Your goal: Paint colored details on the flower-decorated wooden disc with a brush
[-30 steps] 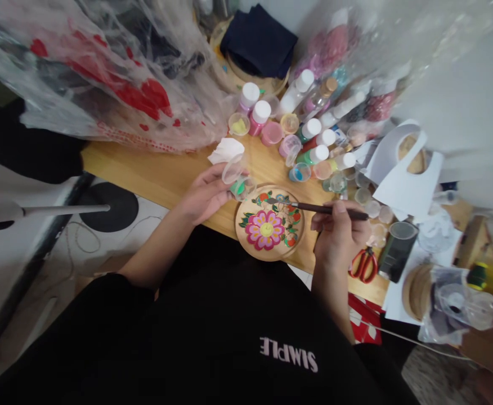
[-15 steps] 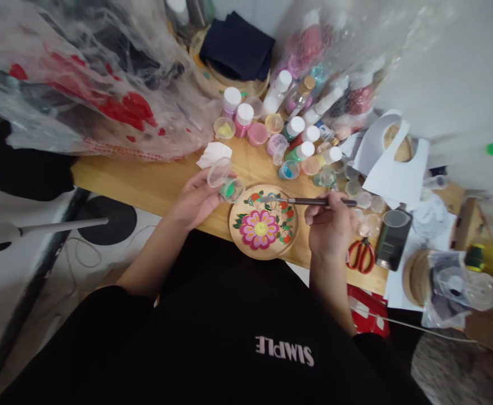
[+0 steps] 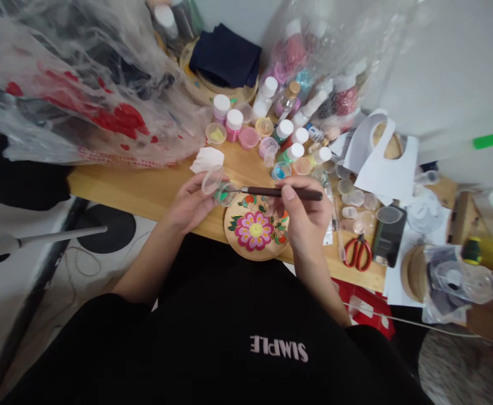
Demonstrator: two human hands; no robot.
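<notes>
My left hand (image 3: 193, 203) grips a small clear plastic cup (image 3: 228, 197) with its lid (image 3: 212, 180) hinged up and green material inside. Between the fingers of my right hand (image 3: 305, 211) is a dark-handled palette knife (image 3: 267, 192), held nearly level. Its thin metal tip reaches into the cup's mouth. Below the tool lies a round wooden board (image 3: 237, 245) with a raised pink flower (image 3: 254, 230), green leaves and orange dots, at the table's front edge. My right hand partly covers the board's right side.
Several small cups and white-capped bottles (image 3: 286, 130) crowd the table's back. Red-handled pliers (image 3: 357, 253) and a dark phone (image 3: 390, 239) lie to the right. A crumpled white tissue (image 3: 206, 160) sits behind my left hand, near a large plastic bag (image 3: 103, 101).
My right hand has moved left, bringing the palette knife's tip from over the board into the green cup. My left hand keeps its hold on the cup. The whole view has shifted slightly.
</notes>
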